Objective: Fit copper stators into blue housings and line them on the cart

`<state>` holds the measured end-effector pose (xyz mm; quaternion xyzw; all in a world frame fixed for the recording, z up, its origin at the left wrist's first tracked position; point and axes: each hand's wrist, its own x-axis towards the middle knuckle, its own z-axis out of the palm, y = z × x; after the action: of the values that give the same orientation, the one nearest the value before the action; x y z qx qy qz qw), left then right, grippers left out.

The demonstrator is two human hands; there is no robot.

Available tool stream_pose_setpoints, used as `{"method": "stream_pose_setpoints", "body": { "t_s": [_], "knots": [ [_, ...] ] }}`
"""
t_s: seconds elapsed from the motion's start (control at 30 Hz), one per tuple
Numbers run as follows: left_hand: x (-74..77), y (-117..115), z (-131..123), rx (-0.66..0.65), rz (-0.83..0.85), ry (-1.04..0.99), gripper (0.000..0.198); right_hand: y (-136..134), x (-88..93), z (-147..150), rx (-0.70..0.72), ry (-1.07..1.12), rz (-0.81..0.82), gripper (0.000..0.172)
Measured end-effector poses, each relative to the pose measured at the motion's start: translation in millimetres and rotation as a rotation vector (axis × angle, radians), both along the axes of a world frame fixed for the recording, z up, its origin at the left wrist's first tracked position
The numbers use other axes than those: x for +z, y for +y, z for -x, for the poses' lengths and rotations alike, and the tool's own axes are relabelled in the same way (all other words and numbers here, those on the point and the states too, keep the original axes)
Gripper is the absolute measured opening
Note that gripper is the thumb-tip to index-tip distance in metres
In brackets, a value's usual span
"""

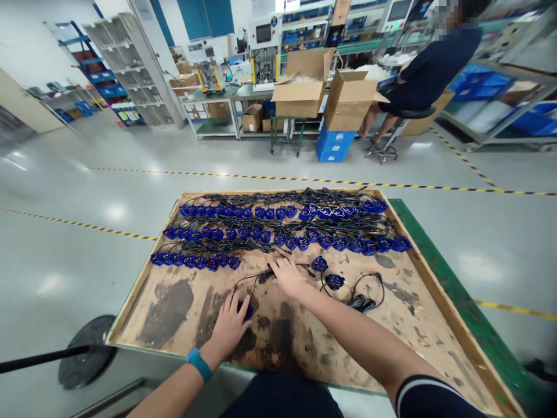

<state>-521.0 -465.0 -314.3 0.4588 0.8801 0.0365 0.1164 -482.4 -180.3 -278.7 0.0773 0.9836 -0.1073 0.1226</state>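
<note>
My left hand is low over the tray, its fingers curled around a blue round housing that is mostly covered. A thin black cable runs up from that housing. My right hand reaches further in, with its fingertips on the bundled black cable. To the right of my right hand lie two loose blue housings, one just behind the other. Coiled black cable sits beside the nearer one. Small coloured parts show inside the housings.
Rows of blue housings with black cables fill the far part of the wooden tray, whose rim is raised. Beyond the floor stand cardboard boxes, blue crates and benches. A seated person is at the far right.
</note>
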Motion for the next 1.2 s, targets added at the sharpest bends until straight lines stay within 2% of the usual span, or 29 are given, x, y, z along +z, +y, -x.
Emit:
{"method": "stream_pose_setpoints", "body": {
  "t_s": [0.1,0.17,0.27,0.4,0.47,0.53,0.63,0.73,0.8,0.9,1.03,1.13,1.2],
  "knots": [
    [0.7,8.5,-13.6,0.067,0.048,0.064,0.054,10.2,-6.5,3.9,0.055,0.003,0.006,0.023],
    [0.5,22.1,-20.6,0.124,0.046,0.095,0.049,20.2,-5.5,6.9,0.084,0.025,-0.005,0.020],
    [-0.6,56.3,-20.9,0.210,0.023,0.117,0.047,39.1,0.3,18.1,0.063,0.064,-0.044,0.025],
    [-1.0,116.9,-1.6,0.266,0.005,0.122,0.048,60.1,7.1,33.8,-0.030,0.072,-0.102,0.030],
    [-0.2,141.8,11.4,0.289,-0.004,0.126,0.050,60.9,9.4,34.6,-0.065,0.087,-0.123,0.036],
    [1.5,154.4,24.2,0.288,-0.020,0.129,0.055,53.0,11.1,29.4,-0.092,0.129,-0.129,0.043],
    [5.8,143.9,46.8,0.165,-0.060,0.125,0.071,28.6,10.2,15.7,-0.092,0.190,-0.027,0.042],
    [9.6,107.9,83.0,-0.009,-0.063,0.167,0.085,-1.4,1.2,9.1,-0.084,0.194,0.122,0.057],
    [9.5,82.9,112.4,-0.030,-0.026,0.227,0.091,-19.6,-9.5,13.0,-0.102,0.175,0.172,0.069],
    [3.8,60.4,144.9,-0.012,0.051,0.263,0.087,-40.0,-26.9,27.9,-0.123,0.168,0.188,0.069],
    [-11.1,55.6,148.2,-0.022,0.059,0.282,0.078,-54.5,-37.0,47.5,-0.082,0.209,0.192,0.059],
    [-21.5,54.3,140.2,-0.012,0.002,0.314,0.071,-56.2,-31.6,49.5,-0.056,0.250,0.192,0.060],
    [-24.0,54.1,138.0,-0.012,-0.073,0.322,0.070,-51.5,-22.5,34.9,-0.102,0.278,0.189,0.069]
  ]
}}
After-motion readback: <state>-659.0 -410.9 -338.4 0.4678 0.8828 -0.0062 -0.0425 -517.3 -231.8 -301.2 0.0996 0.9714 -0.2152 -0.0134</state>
